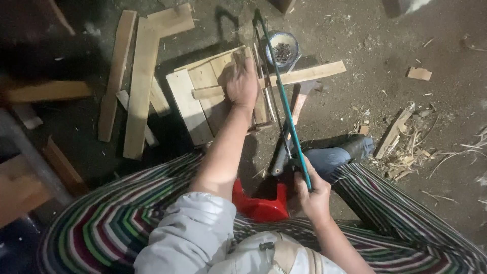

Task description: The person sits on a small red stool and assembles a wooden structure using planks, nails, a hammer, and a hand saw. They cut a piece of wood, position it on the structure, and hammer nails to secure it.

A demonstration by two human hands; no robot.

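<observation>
One teal-framed hacksaw (pixel 284 96); one small blue-rimmed bowl of dark nails (pixel 282 49); one red plastic stool (pixel 259 203); two long loose pale wooden planks (pixel 142 86) on the floor's far-left part.
</observation>
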